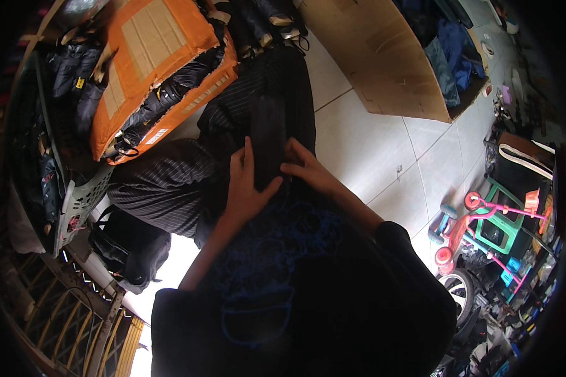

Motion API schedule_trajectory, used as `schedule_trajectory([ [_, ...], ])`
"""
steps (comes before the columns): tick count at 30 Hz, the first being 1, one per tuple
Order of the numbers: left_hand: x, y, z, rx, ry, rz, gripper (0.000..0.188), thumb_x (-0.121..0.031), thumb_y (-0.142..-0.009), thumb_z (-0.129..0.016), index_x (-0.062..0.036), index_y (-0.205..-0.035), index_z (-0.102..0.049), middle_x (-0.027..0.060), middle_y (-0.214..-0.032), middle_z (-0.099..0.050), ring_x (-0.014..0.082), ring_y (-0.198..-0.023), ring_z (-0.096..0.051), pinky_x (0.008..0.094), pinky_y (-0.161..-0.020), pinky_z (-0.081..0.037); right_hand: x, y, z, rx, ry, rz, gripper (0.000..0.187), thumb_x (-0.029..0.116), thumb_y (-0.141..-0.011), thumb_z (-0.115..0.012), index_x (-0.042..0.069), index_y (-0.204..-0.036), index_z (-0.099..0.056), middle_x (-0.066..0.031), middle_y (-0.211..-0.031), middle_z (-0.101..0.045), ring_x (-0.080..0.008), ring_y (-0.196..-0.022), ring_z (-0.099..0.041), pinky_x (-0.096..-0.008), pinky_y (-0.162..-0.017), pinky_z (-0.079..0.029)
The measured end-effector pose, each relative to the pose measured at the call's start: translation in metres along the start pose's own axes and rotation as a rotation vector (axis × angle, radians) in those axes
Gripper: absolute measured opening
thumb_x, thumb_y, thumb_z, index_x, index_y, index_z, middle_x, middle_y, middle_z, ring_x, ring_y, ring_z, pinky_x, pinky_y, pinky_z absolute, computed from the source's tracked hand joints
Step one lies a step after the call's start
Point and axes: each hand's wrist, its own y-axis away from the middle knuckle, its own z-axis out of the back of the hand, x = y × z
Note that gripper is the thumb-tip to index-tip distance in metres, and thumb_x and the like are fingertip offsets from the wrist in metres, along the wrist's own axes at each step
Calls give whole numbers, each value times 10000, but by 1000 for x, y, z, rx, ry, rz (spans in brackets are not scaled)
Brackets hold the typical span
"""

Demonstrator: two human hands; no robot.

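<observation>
Over my lap I hold a long, narrow black bundle that looks like a folded umbrella (268,129), lying lengthwise away from me. My left hand (240,179) grips its left side, with the thumb across the near end. My right hand (308,171) closes on the right side with bent fingers. Its near end is lost against my dark shirt. Just ahead and to the left, an orange-taped carton (163,50) gapes along its side, showing several black folded umbrellas (170,94). More dark folded umbrellas (258,28) lie beyond my knees.
A plastic basket (82,204) holding dark items stands at the left. A large open cardboard box (383,63) with blue cloth-like items stands far right. A toy tricycle (465,226), a wheel (462,292) and clutter line the right. A dark bag (132,248) lies behind my left leg.
</observation>
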Motion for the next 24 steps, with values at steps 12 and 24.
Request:
schedule_trajectory([
  [12, -4, 2, -3, -241, -132, -336, 169, -1, -774, -748, -28, -895, -632, 105, -929, -596, 282, -871, -592, 373, -693, -494, -6, -4, -5, -78, 141, 0, 453, 106, -845, -749, 89, -1146, -411, -25, -1115, -436, -126, -1108, -460, -307, -867, -441],
  [24, -2, 4, -1, -57, 32, -409, 150, -4, -775, -748, -24, -875, -640, 90, -885, -629, 245, -762, -622, 349, -651, -498, -12, -2, -1, -75, -192, 11, 630, 200, -863, -740, 63, -1364, -383, -127, -1225, -527, -191, -1140, -525, -324, -949, -438],
])
